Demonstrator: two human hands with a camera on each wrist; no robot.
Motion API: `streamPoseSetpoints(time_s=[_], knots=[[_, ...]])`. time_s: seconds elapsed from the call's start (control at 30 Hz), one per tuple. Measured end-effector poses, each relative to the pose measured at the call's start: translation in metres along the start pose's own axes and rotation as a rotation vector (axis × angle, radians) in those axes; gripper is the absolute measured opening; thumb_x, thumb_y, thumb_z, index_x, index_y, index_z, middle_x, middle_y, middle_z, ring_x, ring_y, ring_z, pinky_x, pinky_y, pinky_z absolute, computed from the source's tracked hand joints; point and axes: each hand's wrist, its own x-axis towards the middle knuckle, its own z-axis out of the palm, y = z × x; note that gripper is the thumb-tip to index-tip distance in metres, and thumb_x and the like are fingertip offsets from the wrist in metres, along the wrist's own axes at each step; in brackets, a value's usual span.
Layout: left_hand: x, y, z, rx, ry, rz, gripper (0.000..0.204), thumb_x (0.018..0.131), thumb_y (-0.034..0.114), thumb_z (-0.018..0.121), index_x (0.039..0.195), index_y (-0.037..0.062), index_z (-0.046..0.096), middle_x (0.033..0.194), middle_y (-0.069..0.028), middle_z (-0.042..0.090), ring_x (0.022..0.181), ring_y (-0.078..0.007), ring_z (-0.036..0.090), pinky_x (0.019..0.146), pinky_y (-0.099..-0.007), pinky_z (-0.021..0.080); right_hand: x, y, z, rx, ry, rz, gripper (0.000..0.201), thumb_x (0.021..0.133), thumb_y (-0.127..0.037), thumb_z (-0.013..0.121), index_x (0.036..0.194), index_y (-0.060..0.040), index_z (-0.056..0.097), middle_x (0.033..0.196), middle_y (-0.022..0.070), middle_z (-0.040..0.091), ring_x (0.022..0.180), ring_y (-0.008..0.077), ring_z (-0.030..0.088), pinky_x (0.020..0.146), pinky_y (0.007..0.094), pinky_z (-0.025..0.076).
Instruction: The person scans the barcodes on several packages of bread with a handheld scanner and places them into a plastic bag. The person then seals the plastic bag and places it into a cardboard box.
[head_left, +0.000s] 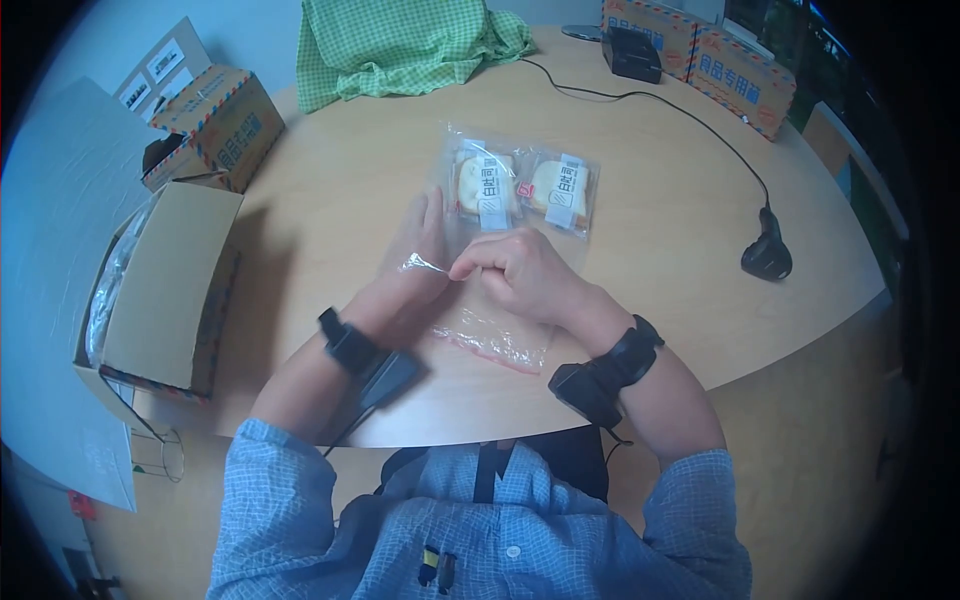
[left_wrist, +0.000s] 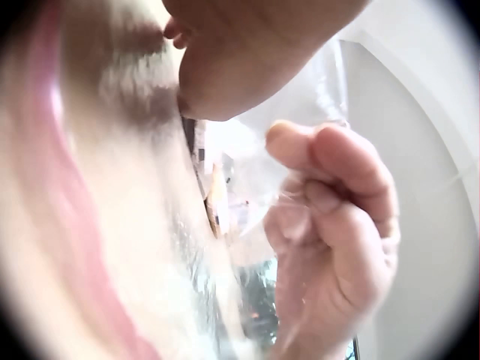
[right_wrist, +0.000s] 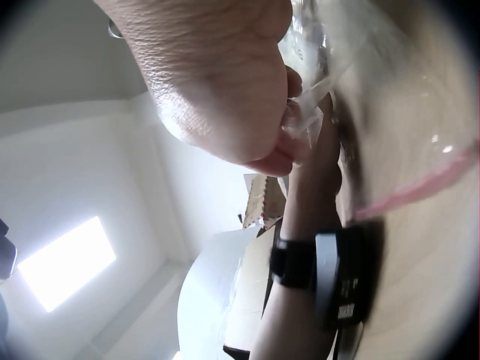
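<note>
A clear plastic bag (head_left: 490,335) with a pink strip along its near edge lies on the table in front of me. My right hand (head_left: 525,272) pinches its film between curled fingers; the left wrist view shows this right hand (left_wrist: 337,217) with film at its fingertips. Along the bag's left side stands my left hand (head_left: 425,240), its fingers straight and pointing away, with shiny film across it near the wrist. Two labelled packs of sliced white bread, a left pack (head_left: 470,185) and a right pack (head_left: 550,180), lie at the bag's far end, overlapped by clear film.
To the left stands an open carton (head_left: 165,290) with clear plastic inside, another carton (head_left: 235,130) behind it. A green checked cloth (head_left: 400,45) lies at the back. A corded scanner (head_left: 767,250) rests on the right, and further cartons (head_left: 740,80) stand at the back right.
</note>
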Motion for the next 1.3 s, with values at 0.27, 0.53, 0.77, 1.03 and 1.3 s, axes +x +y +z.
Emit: streamPoseSetpoints(time_s=[0.27, 0.53, 0.77, 1.03, 1.3], knots=[[-0.017, 0.023, -0.135, -0.658, -0.784, -0.327, 0.017, 0.08, 0.015, 0.065, 0.086, -0.0007, 0.062, 0.078, -0.0072, 0.063, 0.064, -0.0104, 0.056, 0.059, -0.0234, 0.044, -0.006, -0.002, -0.004, 0.169, -0.189, 0.067, 0.029, 0.066, 0.005, 0.043, 0.087, 0.0005, 0.062, 0.079, 0.012, 0.064, 0.071, 0.021, 0.062, 0.068, 0.0307, 0.048], [-0.029, -0.031, -0.099, 0.145, -0.494, -0.187, 0.056, 0.079, -0.002, 0.05, 0.132, 0.0147, 0.039, 0.134, -0.0181, 0.036, 0.121, -0.0331, 0.039, 0.098, -0.0393, 0.037, -0.011, -0.041, -0.036, 0.252, -0.547, 0.189, 0.034, 0.071, 0.003, 0.047, 0.104, -0.0029, 0.057, 0.087, 0.0139, 0.063, 0.075, 0.0244, 0.062, 0.07, 0.0324, 0.049], [-0.03, -0.006, -0.087, 0.187, -0.528, 0.276, 0.056, 0.075, -0.002, 0.05, 0.128, 0.0159, 0.046, 0.134, -0.0183, 0.036, 0.124, -0.0361, 0.034, 0.101, -0.0436, 0.031, -0.087, -0.007, -0.07, -0.573, -0.173, 0.204, 0.042, 0.072, 0.004, 0.048, 0.112, -0.0071, 0.056, 0.125, 0.0147, 0.048, 0.115, 0.0332, 0.043, 0.095, 0.0402, 0.037], [-0.037, 0.003, -0.092, -0.199, -0.436, 0.195, 0.013, 0.086, 0.013, 0.054, 0.095, 0.0046, 0.058, 0.096, -0.0092, 0.059, 0.103, -0.0276, 0.055, 0.093, -0.0407, 0.039, -0.099, -0.003, -0.054, -0.502, -0.163, -0.1, 0.021, 0.079, -0.01, 0.056, 0.098, -0.0046, 0.061, 0.094, 0.0133, 0.062, 0.097, 0.0261, 0.056, 0.084, 0.0374, 0.044], [-0.029, -0.037, -0.077, -0.471, -0.425, -0.774, 0.034, 0.084, 0.02, 0.058, 0.11, -0.0015, 0.049, 0.085, -0.011, 0.059, 0.077, -0.0173, 0.059, 0.068, -0.0285, 0.048, -0.068, 0.015, -0.049, 0.203, 0.189, 0.786, 0.024, 0.088, -0.018, 0.051, 0.073, 0.0007, 0.052, 0.053, 0.0044, 0.053, 0.042, 0.0093, 0.049, 0.039, 0.023, 0.04]])
